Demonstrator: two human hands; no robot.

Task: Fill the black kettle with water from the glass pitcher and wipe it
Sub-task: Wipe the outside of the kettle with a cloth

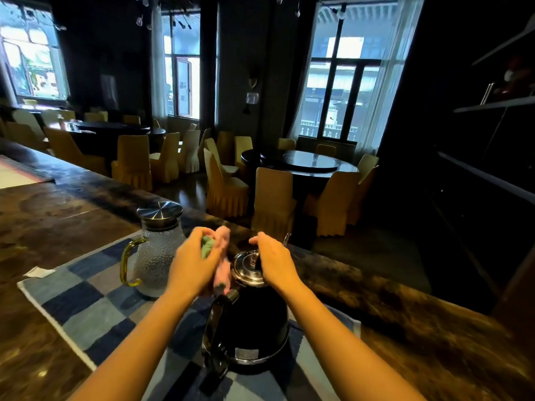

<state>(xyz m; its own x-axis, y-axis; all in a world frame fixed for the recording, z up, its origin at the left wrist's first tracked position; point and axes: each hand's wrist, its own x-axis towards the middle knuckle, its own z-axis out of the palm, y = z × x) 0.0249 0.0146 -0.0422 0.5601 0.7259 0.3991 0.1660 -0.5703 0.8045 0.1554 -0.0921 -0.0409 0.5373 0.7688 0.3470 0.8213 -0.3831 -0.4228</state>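
The black kettle [254,322] stands on its base on a blue checked mat [86,302], its shiny metal lid [246,267] on top. My right hand [275,260] rests on the right side of the lid by the knob, fingers curled over it. Just left of the lid, my left hand [194,261] grips a pink and green cloth [221,250] whose end hangs down against the kettle's upper left side. The glass pitcher [156,256], with a yellow handle and a steel lid, stands upright on the mat to the left of my hands.
The mat lies on a dark wooden counter [405,328]. A white slip of paper [39,272] lies left of the mat. Beyond the counter stand round tables [304,163] and several yellow-covered chairs. Dark shelves line the right wall.
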